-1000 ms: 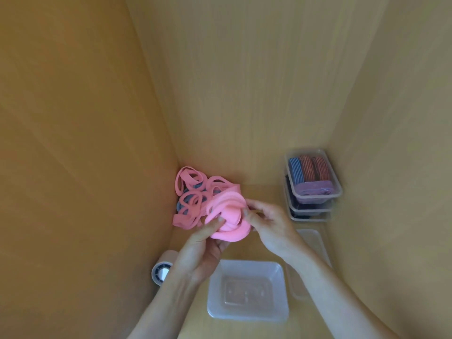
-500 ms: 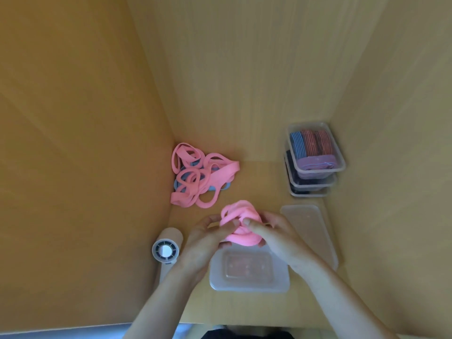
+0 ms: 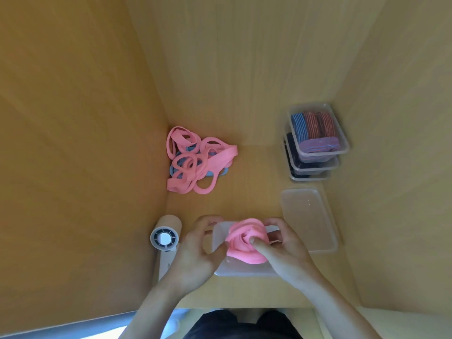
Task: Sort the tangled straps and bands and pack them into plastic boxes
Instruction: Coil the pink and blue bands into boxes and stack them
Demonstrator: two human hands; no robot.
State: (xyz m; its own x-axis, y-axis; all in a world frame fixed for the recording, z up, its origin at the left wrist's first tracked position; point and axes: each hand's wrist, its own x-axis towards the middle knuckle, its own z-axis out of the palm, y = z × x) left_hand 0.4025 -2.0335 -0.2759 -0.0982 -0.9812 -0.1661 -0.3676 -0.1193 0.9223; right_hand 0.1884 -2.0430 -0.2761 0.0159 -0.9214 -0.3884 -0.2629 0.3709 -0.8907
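Both hands are busy over a clear plastic box point(image 3: 244, 272) at the near edge of the desk point(image 3: 254, 182), its long axis running left to right. In it sits a coiled pink band point(image 3: 244, 250), wound flat like a rosette with its open centre facing straight up. The right hand point(image 3: 286, 250) grips the coil, one finger pushed into its middle and the others curled round its right side. The left hand point(image 3: 195, 250) cups the left side, thumb against the coil.

A loose lid point(image 3: 308, 218) lies just to the right, lengthwise away from the person. Behind it stand stacked filled boxes point(image 3: 315, 143). A tangled pile of pink and blue bands point(image 3: 195, 162) lies in the far left corner, and a white fan point(image 3: 166, 241) lies beside the left hand.
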